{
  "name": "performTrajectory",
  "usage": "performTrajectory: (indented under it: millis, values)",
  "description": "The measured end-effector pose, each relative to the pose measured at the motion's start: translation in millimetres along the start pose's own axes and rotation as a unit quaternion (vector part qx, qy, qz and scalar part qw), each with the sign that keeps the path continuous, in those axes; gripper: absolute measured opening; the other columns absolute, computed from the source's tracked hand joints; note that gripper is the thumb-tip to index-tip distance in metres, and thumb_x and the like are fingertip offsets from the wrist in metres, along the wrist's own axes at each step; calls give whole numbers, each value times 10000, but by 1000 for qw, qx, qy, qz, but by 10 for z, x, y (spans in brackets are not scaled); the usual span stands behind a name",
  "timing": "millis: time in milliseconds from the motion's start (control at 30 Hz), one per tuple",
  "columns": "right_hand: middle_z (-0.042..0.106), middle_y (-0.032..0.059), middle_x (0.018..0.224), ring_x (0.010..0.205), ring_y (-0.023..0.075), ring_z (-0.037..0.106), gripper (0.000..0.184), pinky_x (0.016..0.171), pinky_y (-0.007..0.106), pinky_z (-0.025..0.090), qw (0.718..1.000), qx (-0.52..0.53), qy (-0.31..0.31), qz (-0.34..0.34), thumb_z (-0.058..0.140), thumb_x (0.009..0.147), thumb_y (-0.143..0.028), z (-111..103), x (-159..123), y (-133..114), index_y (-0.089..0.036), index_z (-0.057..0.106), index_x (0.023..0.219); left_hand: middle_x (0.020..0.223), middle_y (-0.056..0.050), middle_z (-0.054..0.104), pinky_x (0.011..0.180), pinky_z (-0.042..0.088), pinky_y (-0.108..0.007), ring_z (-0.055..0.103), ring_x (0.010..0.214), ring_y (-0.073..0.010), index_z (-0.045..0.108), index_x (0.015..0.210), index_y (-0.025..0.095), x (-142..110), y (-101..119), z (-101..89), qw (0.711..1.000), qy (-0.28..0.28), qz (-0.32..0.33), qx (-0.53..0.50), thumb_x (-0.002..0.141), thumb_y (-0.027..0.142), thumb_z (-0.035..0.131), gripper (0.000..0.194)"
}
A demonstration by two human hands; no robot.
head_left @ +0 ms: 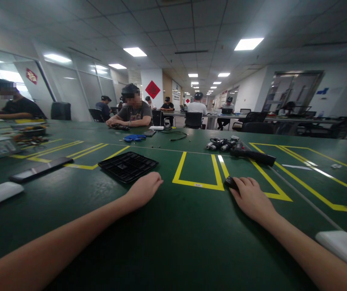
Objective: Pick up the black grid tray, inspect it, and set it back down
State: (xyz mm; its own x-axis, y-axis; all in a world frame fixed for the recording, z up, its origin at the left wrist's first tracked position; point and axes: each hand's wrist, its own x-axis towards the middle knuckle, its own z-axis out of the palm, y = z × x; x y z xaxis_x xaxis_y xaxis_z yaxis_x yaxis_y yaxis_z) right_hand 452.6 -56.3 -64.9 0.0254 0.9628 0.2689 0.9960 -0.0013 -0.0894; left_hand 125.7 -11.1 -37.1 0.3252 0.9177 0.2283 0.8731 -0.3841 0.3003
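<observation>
My left hand rests low over the green table, its fingers curled closed. Whatever it may hold is hidden from me. Just beyond it lies a black gridded plastic tray, flat on the table. My right hand has its fingers closed around a small black object, whose kind I cannot make out. That hand sits by the lower right corner of a yellow tape outline. Farther off, a black-handled tool lies beside a cluster of metal parts and black cables.
A dark flat slab and a white object lie at left; another white object is near my right forearm. Blue items and a thin black cable lie farther back. A person leans on the table's far side.
</observation>
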Motion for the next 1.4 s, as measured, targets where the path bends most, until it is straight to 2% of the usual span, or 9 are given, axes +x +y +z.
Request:
performTrajectory:
  millis: [133,267,367,467,533,733,1167,1267,1400]
  values:
    - [545,159,1203,1180,333,404,490,936,486,397,1000,5,4,-7,327,850,-377,-16,-9,6,-99,497,1216,650,-32,567,565,461,-260,577,600,-151,507,777,145,244,-417,-254,927,157,-236,-247,788,210,411,116]
    - [538,158,1213,1183,331,400,490,938,480,395,1000,8,4,-4,334,848,-376,-13,-2,16,-100,490,1221,547,-16,502,529,437,-266,575,595,-182,508,726,143,314,-889,-512,906,192,-307,-217,729,174,436,79]
    - [537,162,1215,1184,331,396,489,936,478,394,1000,8,8,-5,332,847,-369,3,10,20,-99,489,1223,559,-65,531,600,439,-331,594,740,-296,532,602,144,275,-1097,-583,926,169,-311,-133,638,286,579,153]
    - [550,155,1194,1166,324,409,481,968,471,365,1000,6,12,-9,333,847,-364,20,21,24,-94,503,1208,760,-186,620,735,431,-409,569,906,-392,571,597,124,261,-1190,-574,956,80,-271,73,612,424,602,301]
    - [547,153,1200,1169,325,405,480,971,475,359,1000,12,8,-6,338,846,-361,21,23,24,-93,499,1210,873,-241,628,781,421,-425,569,936,-394,601,666,97,272,-1227,-570,953,10,-247,173,692,442,506,359]
    - [532,152,1224,1200,334,385,487,950,502,383,1000,28,-3,4,348,842,-371,12,23,38,-107,488,1226,824,-159,664,708,453,-315,623,798,-289,622,667,99,308,-1329,-669,957,-62,-235,157,696,290,476,242]
    - [517,133,1246,1209,325,369,462,980,507,355,995,93,-11,27,387,819,-266,-27,30,7,-103,457,1245,542,-82,577,536,398,-288,597,639,-265,541,475,177,251,-1346,-747,947,-24,-291,133,599,422,599,281]
    - [522,125,1234,1207,302,367,465,1002,486,336,987,163,3,4,405,807,-259,2,24,-127,-101,450,1242,534,-40,552,505,344,-258,565,595,-217,583,557,158,228,-1109,-617,964,34,-252,72,621,451,593,300]
    - [519,116,1218,1173,254,410,441,994,458,351,962,269,-10,-55,418,795,-225,-13,-82,-418,-135,455,1226,516,30,484,489,316,-234,480,518,-140,578,819,128,207,-462,-226,967,135,-165,-141,639,372,615,305]
